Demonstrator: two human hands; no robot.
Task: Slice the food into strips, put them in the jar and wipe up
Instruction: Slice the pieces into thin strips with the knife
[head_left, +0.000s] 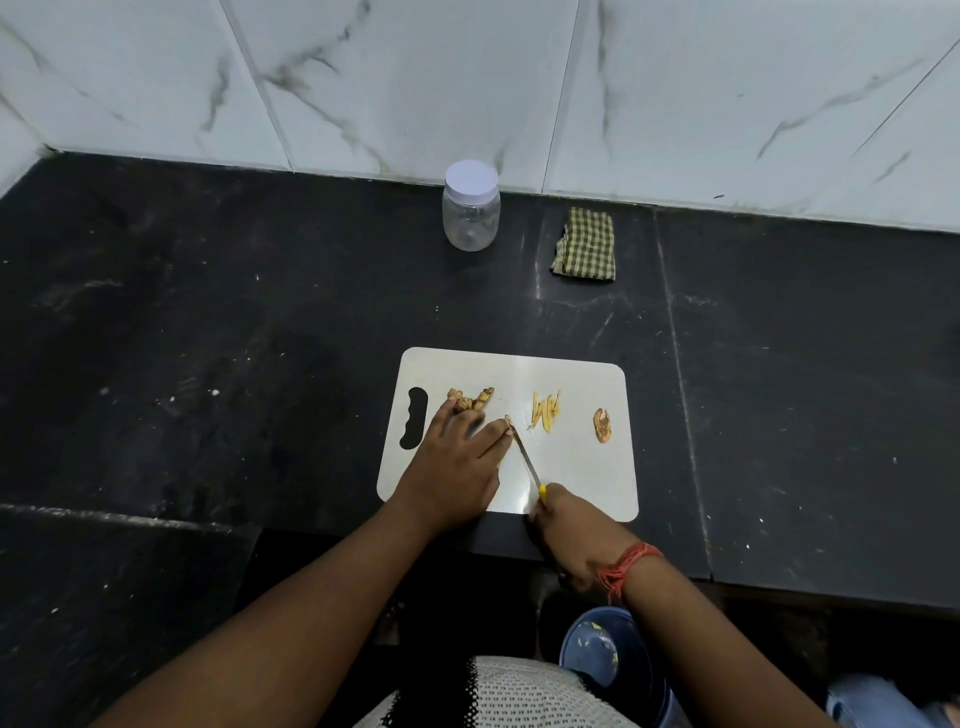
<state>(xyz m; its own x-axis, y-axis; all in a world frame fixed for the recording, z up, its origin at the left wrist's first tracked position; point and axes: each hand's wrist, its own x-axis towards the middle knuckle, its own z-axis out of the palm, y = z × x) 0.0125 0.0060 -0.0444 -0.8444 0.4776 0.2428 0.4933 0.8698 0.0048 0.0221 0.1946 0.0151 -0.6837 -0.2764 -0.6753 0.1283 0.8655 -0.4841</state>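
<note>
Head view: white cutting board (571, 467) on black counter (208, 364). Left hand (452, 467), fingers straight, presses a ginger piece (508, 419) beside ginger root (470, 401). Right hand (574, 535) grips the knife (525, 457), blade at that piece. Right: cut strips (545, 411), a peel scrap (602, 425). Far: lidded jar (471, 208), checked cloth (585, 245).

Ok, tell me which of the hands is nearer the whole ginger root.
Left. The left hand has its fingertips touching the ginger root; the right hand grips the knife at the board's near edge, well apart from it.
</note>
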